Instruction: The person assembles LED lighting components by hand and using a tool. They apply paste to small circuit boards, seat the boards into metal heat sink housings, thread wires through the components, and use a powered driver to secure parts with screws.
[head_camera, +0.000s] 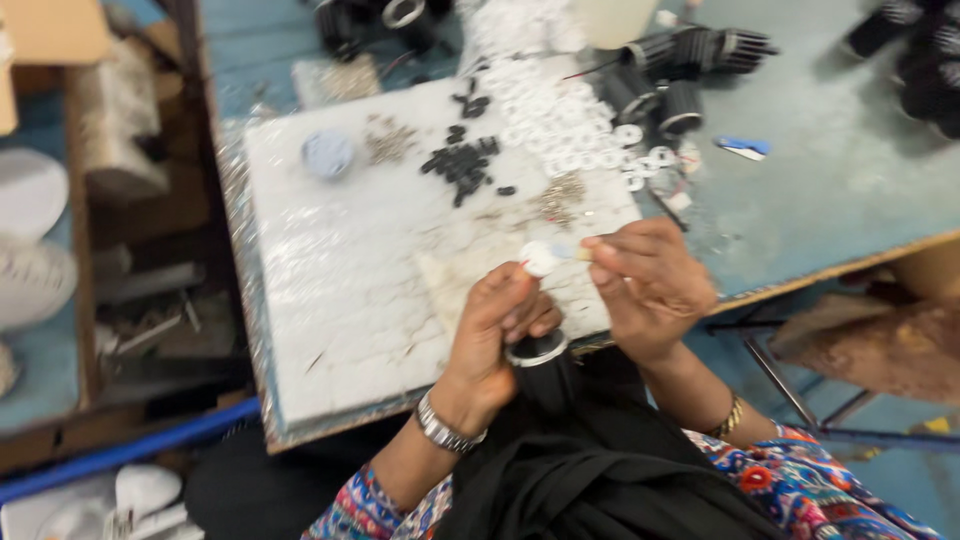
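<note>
Small white round part (541, 257): pale disc or ring, held up just above the near edge of the white work board (340, 260), pinched at its two sides between fingertips of both hands. Motion blur; exact shape cannot be told.

Black cylindrical housing (545, 365) with a bright metal rim: upright, directly below the white part, just off the board's near edge, against the left hand's (497, 325) fingers.

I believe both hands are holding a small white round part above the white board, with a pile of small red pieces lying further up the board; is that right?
Not quite: the head view shows the pile of small pieces is black, not red. The left hand and right hand do hold the small white round part above the white board.
</note>
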